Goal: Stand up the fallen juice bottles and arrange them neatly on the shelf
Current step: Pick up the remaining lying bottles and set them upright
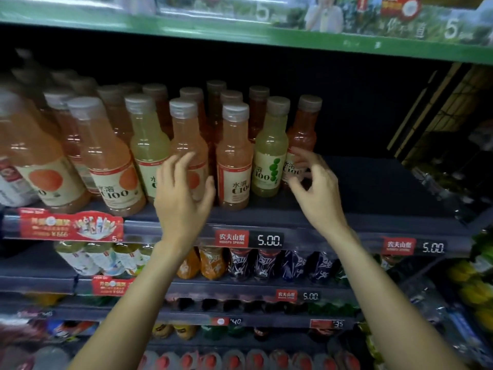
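Note:
Several juice bottles stand upright on the dark shelf (373,198), with grey caps and orange, pink or pale green juice. My left hand (181,193) is open with spread fingers, right in front of a pink bottle (186,134) at the front row. Beside it stand another pink bottle (234,156) and a pale green bottle (269,156). My right hand (314,185) is open, fingers curled loosely, just in front of the reddish bottle (304,129) at the row's right end. Neither hand holds anything. No bottle lies on its side in view.
The shelf's right half is bare and dark. Price tags reading 5.00 (269,240) run along the shelf's front rail, with a red promo card (69,225) at the left. Lower shelves hold other drinks. A green shelf edge (240,33) hangs above.

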`<state>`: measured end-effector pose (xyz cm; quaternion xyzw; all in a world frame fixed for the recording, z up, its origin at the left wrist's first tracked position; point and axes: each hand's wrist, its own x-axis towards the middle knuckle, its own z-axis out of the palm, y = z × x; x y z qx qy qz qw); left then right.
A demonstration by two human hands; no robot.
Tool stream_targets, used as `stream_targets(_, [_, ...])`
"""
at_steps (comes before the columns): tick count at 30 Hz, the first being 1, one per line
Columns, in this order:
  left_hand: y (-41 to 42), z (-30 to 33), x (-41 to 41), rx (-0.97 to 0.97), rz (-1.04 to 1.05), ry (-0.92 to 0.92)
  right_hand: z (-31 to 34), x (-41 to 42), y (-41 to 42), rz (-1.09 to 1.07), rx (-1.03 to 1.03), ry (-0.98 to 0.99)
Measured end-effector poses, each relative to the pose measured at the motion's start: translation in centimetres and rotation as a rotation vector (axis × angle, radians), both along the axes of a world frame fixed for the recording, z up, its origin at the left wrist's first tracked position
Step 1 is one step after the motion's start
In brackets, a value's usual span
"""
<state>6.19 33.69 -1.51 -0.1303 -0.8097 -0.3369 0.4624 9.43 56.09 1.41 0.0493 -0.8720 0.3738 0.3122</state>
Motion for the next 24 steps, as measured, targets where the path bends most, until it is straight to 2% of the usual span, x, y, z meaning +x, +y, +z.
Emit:
stream_targets(3, [-1.8,-0.4,-0.2,0.035,0.013,-0.101,0.9,-0.1,-3.0,0.155,0.023,-0.121])
stream_targets(7, [-2.0,-0.2,-0.2,-0.037,-0.072,-0.194,0.7,-1.7,-6.8,0.164,0.053,-0.173])
stream_targets(13, [-1.5,0.6,-0.3,-0.052,-0.042,-0.085,-0.1,-3.3,-8.9,0.109,0.009,-0.126])
stream_targets(17, [-1.6,0.5,-0.7,-0.021,-0.027,-0.116,-0.5,-3.7,-9.0,0.152,0.025,-0.119])
stream_targets(22, [-0.3,0.4,-1.2,-0.040,0.027,-0.140,-0.1,-3.6,-6.5,0.382,-0.038,-0.229])
stream_targets(24, [0.3,0.1,-1.4,-0.050,0.057,-0.153,-0.1,-3.1,-5.1,0.314,0.038,-0.135])
